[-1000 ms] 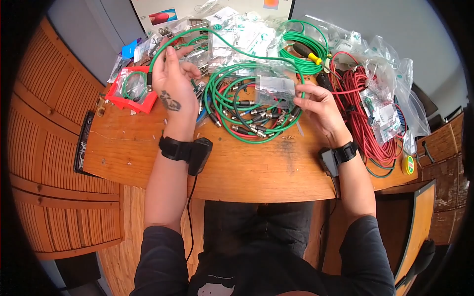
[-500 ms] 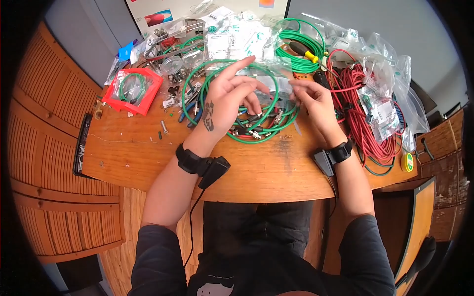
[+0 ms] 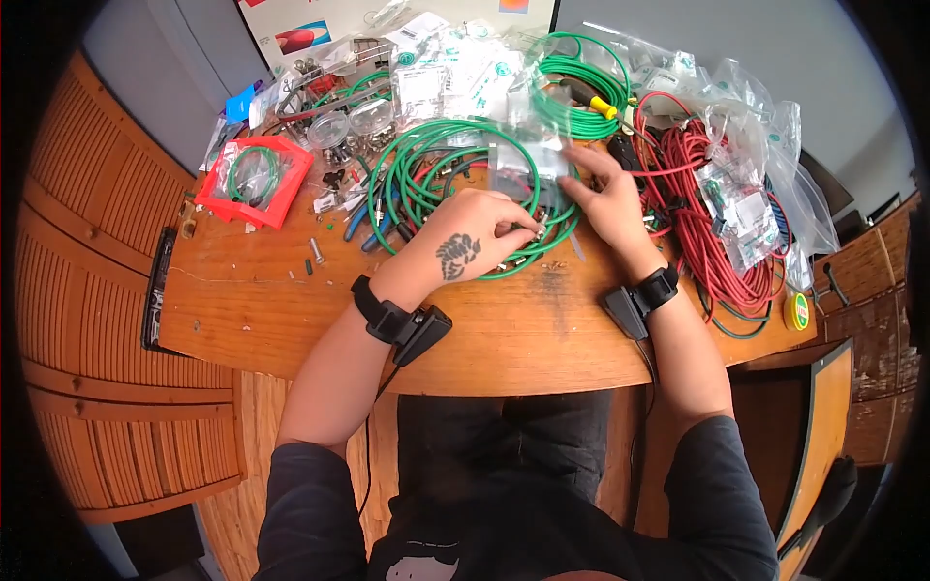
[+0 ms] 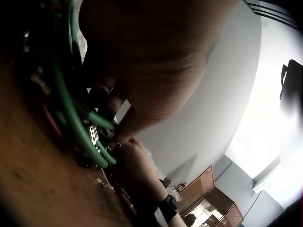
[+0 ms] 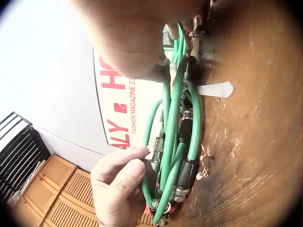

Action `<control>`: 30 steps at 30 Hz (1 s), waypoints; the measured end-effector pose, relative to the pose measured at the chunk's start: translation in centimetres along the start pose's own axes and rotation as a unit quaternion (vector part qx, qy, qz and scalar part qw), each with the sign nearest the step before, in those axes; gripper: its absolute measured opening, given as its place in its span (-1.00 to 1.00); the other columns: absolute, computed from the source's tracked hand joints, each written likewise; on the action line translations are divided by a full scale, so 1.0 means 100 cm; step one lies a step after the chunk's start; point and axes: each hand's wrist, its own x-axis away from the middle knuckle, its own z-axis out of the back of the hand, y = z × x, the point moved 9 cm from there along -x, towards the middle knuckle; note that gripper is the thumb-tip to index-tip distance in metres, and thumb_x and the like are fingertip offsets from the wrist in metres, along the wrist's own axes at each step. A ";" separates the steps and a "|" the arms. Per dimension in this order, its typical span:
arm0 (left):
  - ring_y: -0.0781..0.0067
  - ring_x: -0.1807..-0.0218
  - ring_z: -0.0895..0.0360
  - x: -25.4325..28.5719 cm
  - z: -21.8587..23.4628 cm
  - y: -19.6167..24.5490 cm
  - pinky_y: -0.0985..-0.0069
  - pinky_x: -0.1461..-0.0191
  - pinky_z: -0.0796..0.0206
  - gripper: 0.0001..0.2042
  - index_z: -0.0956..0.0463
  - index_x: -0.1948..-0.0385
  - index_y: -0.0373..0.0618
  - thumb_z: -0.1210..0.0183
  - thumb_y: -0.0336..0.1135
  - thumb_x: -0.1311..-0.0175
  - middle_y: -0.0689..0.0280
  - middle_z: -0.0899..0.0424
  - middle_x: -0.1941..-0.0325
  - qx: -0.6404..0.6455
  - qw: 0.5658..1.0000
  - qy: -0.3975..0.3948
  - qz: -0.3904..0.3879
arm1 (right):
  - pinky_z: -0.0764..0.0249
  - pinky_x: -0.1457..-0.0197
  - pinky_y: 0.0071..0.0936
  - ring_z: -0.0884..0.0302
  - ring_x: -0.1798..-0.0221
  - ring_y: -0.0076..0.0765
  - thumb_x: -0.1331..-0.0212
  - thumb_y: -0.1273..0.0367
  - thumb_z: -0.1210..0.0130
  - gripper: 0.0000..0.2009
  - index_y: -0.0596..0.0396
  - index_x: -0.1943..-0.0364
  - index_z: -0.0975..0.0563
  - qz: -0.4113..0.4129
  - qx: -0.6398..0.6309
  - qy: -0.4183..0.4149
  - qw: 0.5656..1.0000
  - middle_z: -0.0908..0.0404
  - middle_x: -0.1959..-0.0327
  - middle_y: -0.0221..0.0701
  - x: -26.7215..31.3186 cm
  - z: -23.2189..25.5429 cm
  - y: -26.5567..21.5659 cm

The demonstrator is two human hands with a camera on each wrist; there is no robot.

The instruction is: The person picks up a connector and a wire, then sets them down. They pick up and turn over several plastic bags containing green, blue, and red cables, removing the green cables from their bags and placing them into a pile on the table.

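Over the front of the coiled green cables, my left hand pinches a metal cable connector between thumb and index finger. The green cable loops run right past its fingertips, with more black and metal connectors among them. To the right, my right hand hovers beside the coil, index finger and thumb extended and apart. Its fingertips are right at the edge of a clear plastic bag lying over the coil. In the right wrist view, that hand's near part is a large blur.
At the left sits a red tray with a bagged green cable. Red cable coils and plastic bags fill the right side. A screwdriver rests on another green coil behind. White packets are piled at the back. A loose bolt lies front left.
My left hand has come from the far left to the front of the coil, bringing the green cable down into loops, and now pinches a connector. My right hand has shifted slightly, its fingers spreading.
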 end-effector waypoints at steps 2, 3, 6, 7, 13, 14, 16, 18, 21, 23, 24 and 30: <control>0.62 0.58 -0.38 0.000 0.003 -0.005 0.56 0.46 -0.21 -0.87 -0.69 0.27 -0.11 -0.28 -0.34 -0.19 0.36 -0.53 0.60 0.024 0.999 0.003 0.025 | -0.25 -0.36 -0.25 -0.41 -0.26 -0.08 -0.07 0.34 -0.26 -0.65 0.10 0.01 -0.61 0.000 -0.048 0.126 0.991 -0.60 -0.08 -0.21 -0.001 0.027 -0.002; 0.62 0.58 -0.38 -0.001 0.005 -0.005 0.56 0.46 -0.21 -0.87 -0.69 0.27 -0.11 -0.28 -0.34 -0.19 0.36 -0.53 0.60 0.023 0.999 0.003 0.025 | -0.31 -0.32 -0.31 -0.48 -0.20 -0.15 -0.06 0.39 -0.26 -0.68 0.12 0.05 -0.63 -0.010 -0.108 0.182 0.977 -0.63 -0.03 -0.23 0.002 0.039 -0.001; 0.85 0.55 -0.22 -0.002 0.026 -0.022 0.70 0.49 0.00 -0.87 -0.64 0.22 -0.23 -0.21 -0.43 -0.27 0.55 -0.44 0.61 0.142 0.982 0.107 0.069 | -0.34 -0.29 -0.37 -0.51 -0.15 -0.24 -0.06 0.47 -0.23 -0.70 0.14 0.06 -0.63 0.018 -0.046 0.265 0.963 -0.64 -0.01 -0.25 0.008 0.072 -0.023; 0.84 0.54 -0.23 -0.002 0.030 -0.030 0.70 0.49 -0.02 -0.87 -0.63 0.20 -0.26 -0.19 -0.44 -0.29 0.55 -0.46 0.60 0.181 0.971 0.133 0.077 | -0.33 -0.30 -0.36 -0.50 -0.18 -0.19 -0.05 0.46 -0.24 -0.65 0.14 0.01 -0.60 0.023 -0.045 0.271 0.961 -0.61 -0.05 -0.20 0.008 0.075 -0.020; 0.85 0.52 -0.28 -0.002 0.037 -0.050 0.73 0.47 -0.06 -0.87 -0.61 0.20 -0.30 -0.16 -0.48 -0.30 0.53 -0.53 0.56 0.194 0.959 0.190 0.085 | -0.30 -0.34 -0.31 -0.40 -0.28 -0.05 -0.01 0.40 -0.22 -0.47 0.19 -0.16 -0.47 -0.032 0.068 0.170 0.983 -0.47 -0.22 -0.15 0.002 0.063 -0.007; 0.85 0.52 -0.29 -0.001 0.038 -0.051 0.73 0.47 -0.06 -0.87 -0.61 0.20 -0.31 -0.16 -0.48 -0.30 0.52 -0.54 0.55 0.191 0.959 0.191 0.091 | -0.30 -0.34 -0.30 -0.39 -0.28 -0.03 -0.02 0.38 -0.21 -0.47 0.19 -0.17 -0.46 -0.020 0.122 0.171 0.977 -0.46 -0.23 -0.15 0.002 0.065 -0.017; 0.85 0.52 -0.29 0.000 0.037 -0.047 0.74 0.47 -0.06 -0.87 -0.60 0.20 -0.31 -0.16 -0.48 -0.30 0.52 -0.54 0.55 0.193 0.958 0.187 0.101 | -0.37 -0.29 -0.30 -0.45 -0.21 -0.01 -0.05 0.34 -0.18 -0.50 0.18 -0.14 -0.49 0.001 0.230 0.163 0.960 -0.48 -0.23 -0.24 0.002 0.066 -0.030; 0.85 0.52 -0.29 0.000 0.035 -0.048 0.74 0.47 -0.06 -0.88 -0.60 0.21 -0.31 -0.16 -0.48 -0.30 0.52 -0.54 0.55 0.198 0.957 0.180 0.110 | -0.46 -0.18 -0.31 -0.52 -0.12 -0.10 -0.05 0.30 -0.19 -0.54 0.16 -0.08 -0.54 -0.068 0.322 0.146 0.933 -0.54 -0.18 -0.38 0.005 0.073 -0.035; 0.85 0.52 -0.28 0.000 0.033 -0.049 0.74 0.48 -0.05 -0.88 -0.60 0.23 -0.31 -0.16 -0.48 -0.29 0.53 -0.53 0.56 0.176 0.962 0.182 0.105 | -0.52 -0.06 -0.29 -0.58 -0.03 -0.17 -0.08 0.35 -0.17 -0.68 0.10 0.05 -0.62 -0.015 0.306 0.186 0.933 -0.63 -0.05 -0.42 0.003 0.086 -0.046; 0.85 0.55 -0.25 0.000 0.034 -0.047 0.73 0.50 -0.01 -0.90 -0.61 0.25 -0.30 -0.16 -0.49 -0.29 0.54 -0.50 0.59 0.172 0.963 0.186 0.096 | -0.52 -0.02 -0.39 -0.61 0.01 -0.26 -0.12 0.44 -0.16 -0.77 0.10 0.12 -0.66 0.004 0.157 0.215 0.964 -0.68 0.08 -0.37 0.001 0.091 -0.045; 0.85 0.55 -0.25 0.000 0.036 -0.048 0.73 0.50 -0.01 -0.90 -0.61 0.25 -0.30 -0.16 -0.49 -0.29 0.54 -0.50 0.59 0.171 0.962 0.189 0.096 | -0.52 -0.02 -0.39 -0.61 0.01 -0.26 -0.12 0.44 -0.16 -0.77 0.10 0.12 -0.66 0.007 0.156 0.214 0.964 -0.68 0.08 -0.37 -0.001 0.091 -0.043; 0.83 0.60 -0.21 0.003 0.046 -0.053 0.67 0.55 0.02 -0.90 -0.61 0.27 -0.30 -0.15 -0.50 -0.28 0.54 -0.43 0.66 0.140 0.957 0.236 0.092 | -0.44 -0.02 -0.62 -0.53 0.05 -0.58 -0.18 0.53 -0.14 -0.72 0.17 -0.01 -0.60 -0.097 -0.290 0.095 0.947 -0.59 -0.03 -0.39 -0.026 0.075 -0.038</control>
